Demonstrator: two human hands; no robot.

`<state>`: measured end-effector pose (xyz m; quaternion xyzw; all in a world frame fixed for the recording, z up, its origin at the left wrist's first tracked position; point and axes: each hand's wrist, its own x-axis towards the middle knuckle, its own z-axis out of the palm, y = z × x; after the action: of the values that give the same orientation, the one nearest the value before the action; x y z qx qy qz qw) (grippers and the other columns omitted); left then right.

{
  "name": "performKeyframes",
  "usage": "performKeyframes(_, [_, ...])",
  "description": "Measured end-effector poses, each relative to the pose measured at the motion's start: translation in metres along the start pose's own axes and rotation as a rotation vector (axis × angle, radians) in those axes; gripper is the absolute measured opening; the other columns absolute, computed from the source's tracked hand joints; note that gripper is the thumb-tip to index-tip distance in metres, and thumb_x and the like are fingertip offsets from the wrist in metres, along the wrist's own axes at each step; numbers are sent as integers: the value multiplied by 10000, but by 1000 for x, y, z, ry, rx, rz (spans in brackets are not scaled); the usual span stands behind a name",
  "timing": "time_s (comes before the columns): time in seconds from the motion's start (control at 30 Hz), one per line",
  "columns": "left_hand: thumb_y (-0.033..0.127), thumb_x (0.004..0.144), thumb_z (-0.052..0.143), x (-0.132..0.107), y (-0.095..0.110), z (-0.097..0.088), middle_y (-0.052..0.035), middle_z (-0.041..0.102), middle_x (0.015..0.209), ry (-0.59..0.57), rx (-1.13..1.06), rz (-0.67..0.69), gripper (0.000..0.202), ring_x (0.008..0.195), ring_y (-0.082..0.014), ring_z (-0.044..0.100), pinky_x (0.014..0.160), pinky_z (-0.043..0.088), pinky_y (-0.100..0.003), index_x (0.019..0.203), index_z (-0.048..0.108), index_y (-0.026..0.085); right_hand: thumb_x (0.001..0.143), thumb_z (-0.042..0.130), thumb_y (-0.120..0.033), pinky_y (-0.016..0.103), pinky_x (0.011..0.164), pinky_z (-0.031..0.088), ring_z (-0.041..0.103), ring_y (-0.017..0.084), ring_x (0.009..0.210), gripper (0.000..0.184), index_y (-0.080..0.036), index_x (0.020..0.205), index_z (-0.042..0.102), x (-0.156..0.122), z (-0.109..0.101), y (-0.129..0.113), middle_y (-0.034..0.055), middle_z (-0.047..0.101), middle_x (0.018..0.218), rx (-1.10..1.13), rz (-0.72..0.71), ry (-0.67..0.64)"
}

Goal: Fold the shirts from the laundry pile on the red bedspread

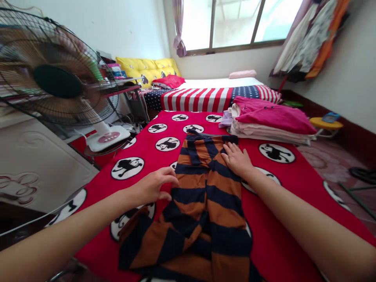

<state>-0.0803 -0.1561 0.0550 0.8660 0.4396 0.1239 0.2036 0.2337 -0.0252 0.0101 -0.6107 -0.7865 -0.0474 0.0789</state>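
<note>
"What is in hand right now?"

"Spreading and straightening, I'd judge. A soft fabric garment with broad navy and rust-brown stripes lies lengthwise on a red cloth printed with black figures in white ovals. It is rumpled down the middle, and one part splays out at the lower left."

"And the hands?"

"The right hand rests palm down on the garment's far right corner, fingers spread, gripping nothing. The left hand is loose too, fingers curved and parted, right at the garment's left edge. I can't tell whether its fingertips touch the fabric."

"What would the next move call for?"

"Probably a steady right hand as an anchor, while the left draws the creases outward. The splayed part looks likeliest to bunch up."

"Tell me about the surface."

"The red cloth hides what lies underneath, so I can't say whether it is a bench. Near its far right corner sits a stack of folded clothes with a bright pink piece on top, just beyond the garment."

"And the room?"

"A round pedestal-based fan with a dark green hub stands at the left. Beyond the cloth is a bed with a red, white and blue stars-and-stripes cover, under a wide bright window. Assorted clothes hang at the right."
</note>
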Motion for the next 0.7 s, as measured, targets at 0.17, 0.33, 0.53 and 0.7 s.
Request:
performKeyframes(0.17, [79, 702, 659, -27, 19, -2, -36, 509, 1260, -100, 34, 105, 497, 1146, -227, 504, 973, 436, -366, 1135, 643, 321, 944, 347, -216, 532, 1097, 267, 324, 275, 1371, 444, -134, 1366, 459, -69, -20, -5, 159, 347, 1491, 45, -348, 63])
performKeyframes(0.33, [62, 700, 672, -36, 31, -8, -18, 495, 1344, -160, 118, 327, 527, 1278, -252, 410, 1076, 343, -396, 1133, 644, 361, 894, 402, -112, 412, 1117, 310, 281, 176, 1396, 548, -247, 1425, 371, -151, -65, 3, 77, 335, 1510, 280, -891, -170])
performKeyframes(0.53, [77, 798, 557, -38, 49, -11, 18, 549, 1332, -294, 130, 424, 423, 1319, -234, 386, 1123, 273, -419, 1104, 652, 352, 905, 468, -168, 412, 1125, 305, 292, 209, 1391, 494, -276, 1386, 426, -189, -100, -5, 56, 330, 1509, 210, -1125, -315])
performKeyframes(0.7, [94, 804, 531, -30, 57, -8, -26, 676, 1106, -296, -181, 335, 258, 1065, -194, 590, 1000, 422, -337, 956, 684, 235, 937, 444, -238, 317, 983, 460, 619, 189, 1087, 259, -192, 1109, 632, -186, -96, -28, 94, 672, 1170, 524, -1044, -221])
